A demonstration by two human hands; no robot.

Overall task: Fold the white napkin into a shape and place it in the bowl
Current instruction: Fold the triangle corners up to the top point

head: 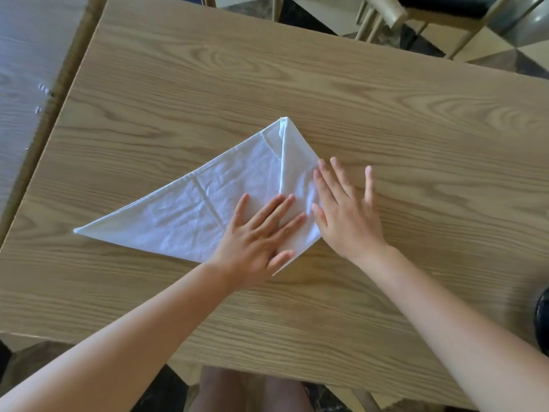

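The white napkin (190, 209) lies flat on the wooden table (386, 120), folded into a triangle whose right corner is turned up to the top point. My left hand (258, 236) presses flat on the napkin's lower right part, fingers spread. My right hand (344, 209) lies flat, palm down, along the folded right edge, partly on the cloth and partly on the table. Neither hand grips anything. A dark rounded object (542, 319) sits at the right frame edge, mostly cut off; I cannot tell whether it is the bowl.
A second, greyer table (26, 69) adjoins on the left. Chair frames (395, 16) stand beyond the far edge. The table's near edge runs just above my knees (249, 391).
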